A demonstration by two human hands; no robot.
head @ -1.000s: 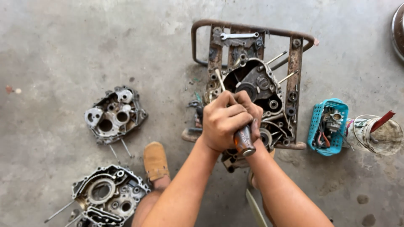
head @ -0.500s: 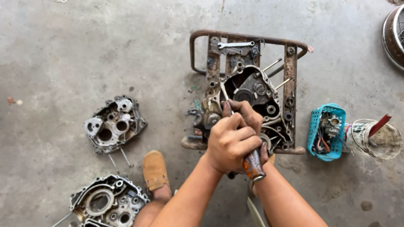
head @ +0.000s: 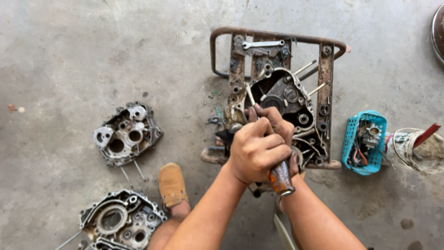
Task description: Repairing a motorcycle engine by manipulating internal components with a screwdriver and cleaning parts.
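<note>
Left hand (head: 256, 150) closed over the right hand (head: 277, 127), both clamped on a tool with an orange-and-dark grip (head: 281, 178); butt end protruding toward 5 o'clock, working end hidden under the fists. Doubled grip judged to add downward force and steady the tool against the work. Engine crankcase (head: 282, 104) seated in a rusty metal frame stand (head: 277, 37), just at 12 o'clock of the hands; stand judged to hold the case level and fixed. Open-end spanner (head: 263, 44) laid on the stand's top bar, within reach. Two separated case halves on the concrete floor (head: 69, 55): one (head: 126, 134) at 9 o'clock, one (head: 121, 222) at 7 o'clock, set well apart from the work. Turquoise basket (head: 364, 141) of small parts at 3 o'clock, near the stand. Sandalled foot (head: 172, 185) planted at 8 o'clock, likely bracing.
</note>
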